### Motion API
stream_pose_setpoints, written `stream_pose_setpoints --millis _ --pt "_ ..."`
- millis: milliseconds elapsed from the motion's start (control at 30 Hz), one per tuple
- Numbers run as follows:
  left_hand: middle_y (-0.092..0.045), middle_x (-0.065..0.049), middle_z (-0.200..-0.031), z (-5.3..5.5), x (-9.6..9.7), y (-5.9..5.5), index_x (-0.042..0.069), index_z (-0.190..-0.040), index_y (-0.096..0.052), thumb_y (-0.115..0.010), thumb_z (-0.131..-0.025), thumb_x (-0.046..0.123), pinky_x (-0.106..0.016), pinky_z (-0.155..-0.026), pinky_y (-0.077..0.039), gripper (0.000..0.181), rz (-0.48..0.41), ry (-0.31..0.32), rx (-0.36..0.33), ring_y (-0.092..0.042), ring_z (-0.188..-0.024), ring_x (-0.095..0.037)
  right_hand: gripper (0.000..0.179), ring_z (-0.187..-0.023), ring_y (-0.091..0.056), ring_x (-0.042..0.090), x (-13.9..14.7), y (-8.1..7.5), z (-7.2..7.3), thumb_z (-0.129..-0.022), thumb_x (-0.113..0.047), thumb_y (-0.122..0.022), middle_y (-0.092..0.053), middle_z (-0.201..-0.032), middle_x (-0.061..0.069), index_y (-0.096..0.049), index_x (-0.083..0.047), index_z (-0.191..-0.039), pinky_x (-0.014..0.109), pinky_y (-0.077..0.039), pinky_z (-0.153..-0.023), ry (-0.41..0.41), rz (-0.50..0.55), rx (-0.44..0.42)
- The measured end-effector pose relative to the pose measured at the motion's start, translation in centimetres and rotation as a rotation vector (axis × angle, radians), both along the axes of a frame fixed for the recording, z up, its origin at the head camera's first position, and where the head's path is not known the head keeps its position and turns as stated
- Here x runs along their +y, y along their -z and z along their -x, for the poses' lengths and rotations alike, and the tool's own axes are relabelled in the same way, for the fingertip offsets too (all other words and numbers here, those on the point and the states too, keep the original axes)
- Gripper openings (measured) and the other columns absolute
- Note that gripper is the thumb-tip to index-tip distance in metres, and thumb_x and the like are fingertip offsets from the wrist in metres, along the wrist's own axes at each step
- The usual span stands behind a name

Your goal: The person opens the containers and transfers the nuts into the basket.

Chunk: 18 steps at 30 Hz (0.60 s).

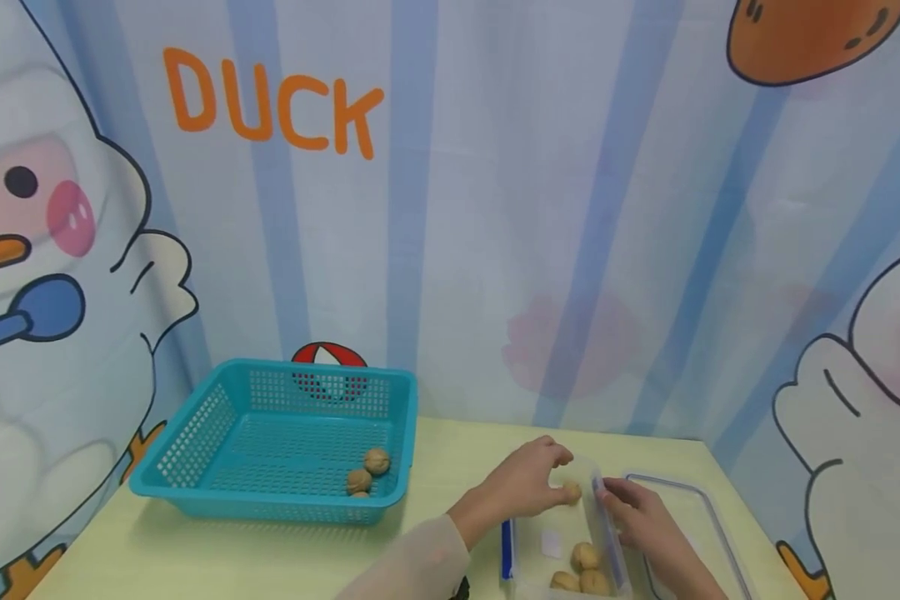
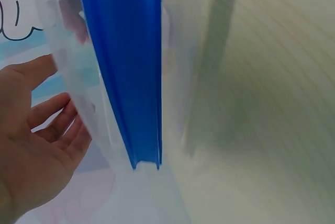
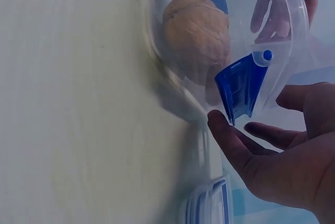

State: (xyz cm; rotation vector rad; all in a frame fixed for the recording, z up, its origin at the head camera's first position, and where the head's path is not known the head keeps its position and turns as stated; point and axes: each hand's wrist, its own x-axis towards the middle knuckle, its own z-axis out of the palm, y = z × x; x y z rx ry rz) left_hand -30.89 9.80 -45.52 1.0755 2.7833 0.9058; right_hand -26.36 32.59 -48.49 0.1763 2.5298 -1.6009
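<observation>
— Any walnuts (image 1: 587,557) in the clear box (image 1: 528,575)?
— Yes, toward its near end; another at its far end, beside the left hand (image 1: 523,481), with loosely parted fingers.
— And the right hand (image 1: 645,521)?
— Along the box's right wall, fingers relaxed.
— Left of the box?
— A teal basket (image 1: 292,454), more walnuts inside.
</observation>
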Motion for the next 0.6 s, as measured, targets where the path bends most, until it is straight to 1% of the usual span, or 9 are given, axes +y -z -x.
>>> stream_pose_setpoints --millis 100,233,300,433,533,600 --pt "-0.062 0.004 -0.130 0.1 1.3 0.1 0.014 -0.143 -0.064 -0.079 -0.098 0.039 -0.024 -0.095 -0.054 0.053 0.046 -0.005 -0.014 -0.062 -0.117 -0.008 0.061 -0.137 -0.050 0.053 0.1 -0.1 0.4 -0.113 -0.034 -0.052 -0.043 -0.155 0.037 -0.043 0.011 -0.154 0.060 -0.058 -0.093 -0.001 -0.002 0.002" --pt "-0.061 0.005 -0.135 0.1 2.5 0.5 0.015 -0.145 -0.062 -0.082 -0.095 0.038 -0.025 -0.099 -0.053 0.059 0.091 -0.041 -0.030 -0.061 -0.122 -0.010 0.060 -0.137 -0.051 0.052 -0.1 -0.2 0.5 -0.113 -0.032 -0.053 -0.042 -0.156 0.037 -0.043 0.011 -0.154 0.059 -0.059 -0.093 0.003 0.004 0.009" --pt "-0.061 0.004 -0.137 0.3 3.0 0.8 0.014 -0.145 -0.063 -0.083 -0.094 0.038 -0.024 -0.101 -0.052 0.060 0.098 -0.049 -0.032 -0.061 -0.125 -0.011 0.059 -0.136 -0.051 0.052 -0.2 -0.2 0.4 -0.113 -0.032 -0.053 -0.043 -0.155 0.037 -0.043 0.011 -0.153 0.059 -0.059 -0.092 0.010 0.002 0.012" --pt "-0.063 0.002 -0.137 0.8 3.8 1.6 0.012 -0.144 -0.064 -0.085 -0.092 0.038 -0.023 -0.101 -0.052 0.062 0.110 -0.044 -0.037 -0.061 -0.125 -0.012 0.057 -0.133 -0.054 0.051 -0.4 -0.1 0.3 -0.113 -0.031 -0.055 -0.046 -0.153 0.036 -0.046 0.010 -0.152 0.060 -0.059 -0.090 0.022 -0.016 0.029" --pt "-0.064 0.003 -0.136 1.0 4.0 2.1 0.014 -0.144 -0.065 -0.087 -0.091 0.038 -0.022 -0.101 -0.052 0.063 0.142 -0.040 -0.021 -0.062 -0.124 -0.011 0.057 -0.133 -0.054 0.051 -0.4 0.0 0.3 -0.113 -0.031 -0.055 -0.045 -0.154 0.037 -0.046 0.010 -0.151 0.061 -0.059 -0.090 0.021 -0.016 0.034" --pt "-0.064 0.004 -0.133 1.0 4.1 2.2 0.015 -0.144 -0.065 -0.088 -0.090 0.038 -0.021 -0.099 -0.052 0.063 0.177 -0.037 0.007 -0.063 -0.120 -0.009 0.057 -0.136 -0.052 0.052 -0.4 0.1 0.2 -0.113 -0.031 -0.055 -0.043 -0.156 0.036 -0.046 0.009 -0.153 0.062 -0.058 -0.091 0.025 0.000 0.025"
